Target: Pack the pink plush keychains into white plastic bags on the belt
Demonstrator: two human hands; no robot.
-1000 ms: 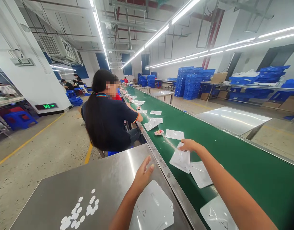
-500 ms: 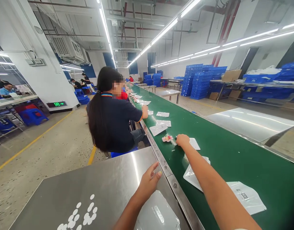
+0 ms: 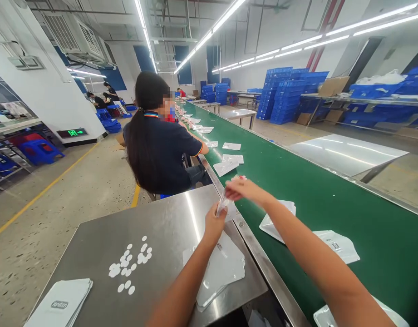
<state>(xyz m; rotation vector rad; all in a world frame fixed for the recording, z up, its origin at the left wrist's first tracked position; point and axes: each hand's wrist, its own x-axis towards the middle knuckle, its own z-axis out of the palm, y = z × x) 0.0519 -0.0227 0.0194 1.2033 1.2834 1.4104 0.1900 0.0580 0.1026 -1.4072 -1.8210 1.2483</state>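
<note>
Pouch (image 3: pixel 224 202) hangs above the table's (image 3: pixel 168 211) belt-side edge: our left hand (image 3: pixel 214 223), empty half a second ago, now pinches it, fingers nearly closed. Our right hand (image 3: pixel 243 189) (blurred) curls at its top, grip unclear; both hands now meet there.

The hands (image 3: pixel 214 223) partly hide the clear packet (image 3: pixel 223 205), and the pouch stack (image 3: pixel 61 300) is cropped below

One shiny plastic pouch (image 3: pixel 223 202), held up at a tilt
It looks narrow and partly hidden, above the tabletop (image 3: pixel 168 218), near the green belt (image 3: pixel 304 195).
</note>
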